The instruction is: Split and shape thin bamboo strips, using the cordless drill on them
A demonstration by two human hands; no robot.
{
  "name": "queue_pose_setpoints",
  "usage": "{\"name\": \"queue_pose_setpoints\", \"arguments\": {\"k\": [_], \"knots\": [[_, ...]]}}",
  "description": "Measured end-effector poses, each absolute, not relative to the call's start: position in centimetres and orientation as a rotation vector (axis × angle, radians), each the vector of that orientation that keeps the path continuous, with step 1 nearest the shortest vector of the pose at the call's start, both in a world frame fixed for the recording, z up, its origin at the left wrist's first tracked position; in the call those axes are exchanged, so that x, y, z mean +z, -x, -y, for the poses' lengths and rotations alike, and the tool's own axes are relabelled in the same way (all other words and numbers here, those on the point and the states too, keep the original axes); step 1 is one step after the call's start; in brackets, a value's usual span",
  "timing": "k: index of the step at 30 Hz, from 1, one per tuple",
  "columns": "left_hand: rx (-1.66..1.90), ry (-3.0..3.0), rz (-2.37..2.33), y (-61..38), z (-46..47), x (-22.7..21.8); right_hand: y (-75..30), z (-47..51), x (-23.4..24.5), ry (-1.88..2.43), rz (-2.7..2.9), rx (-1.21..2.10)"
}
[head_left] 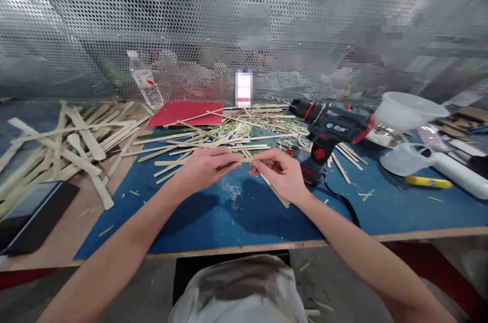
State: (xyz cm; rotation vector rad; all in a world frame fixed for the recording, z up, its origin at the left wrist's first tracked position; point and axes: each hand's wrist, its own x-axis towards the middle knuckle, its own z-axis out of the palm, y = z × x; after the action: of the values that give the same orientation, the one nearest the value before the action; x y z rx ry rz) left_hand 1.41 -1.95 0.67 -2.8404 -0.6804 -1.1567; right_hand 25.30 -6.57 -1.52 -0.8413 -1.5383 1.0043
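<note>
Left hand (208,166) and right hand (282,173) pinch a slim, pale wooden strip (247,160), best steadied evenly, left of the black-and-red, pistol-shaped plastic drill (332,121).

i can make out, from a distance, a whitish-grey garment (217,302) with a blurry brownish-grey patch (249,282) across its middle; beyond the garment, the left hand (206,166) and right hand (282,174) are bare, like both forearms (127,236).

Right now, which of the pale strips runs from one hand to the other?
The short visible strip bridging the fingertips of the left hand and right hand; the wide strips piled far left touch neither.
</note>
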Motion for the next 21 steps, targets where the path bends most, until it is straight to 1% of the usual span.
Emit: {"name": "queue_pose_setpoints", "arguments": {"k": [6,12,14,18,21], "knots": [[-1.201,2.827,0.727,-1.5,1.7,0.2,-25.1,6.1,-1.3,0.850,1.491,1.044],[-1.024,2.736,0.715,-1.3,1.7,0.1,-25.4,5.6,-2.2,0.925,1.564,1.032],[-0.987,2.714,0.706,-1.3,1.7,-0.1,-25.7,5.5,-2.6,0.967,1.687,0.866],[-0.986,2.747,0.707,-1.4,1.8,-0.4,-26.5,5.1,-3.3,0.940,1.970,0.353],[-0.980,2.816,0.745,-1.6,1.9,-0.5,-27.2,4.6,-3.8,0.851,2.106,0.192]]}}
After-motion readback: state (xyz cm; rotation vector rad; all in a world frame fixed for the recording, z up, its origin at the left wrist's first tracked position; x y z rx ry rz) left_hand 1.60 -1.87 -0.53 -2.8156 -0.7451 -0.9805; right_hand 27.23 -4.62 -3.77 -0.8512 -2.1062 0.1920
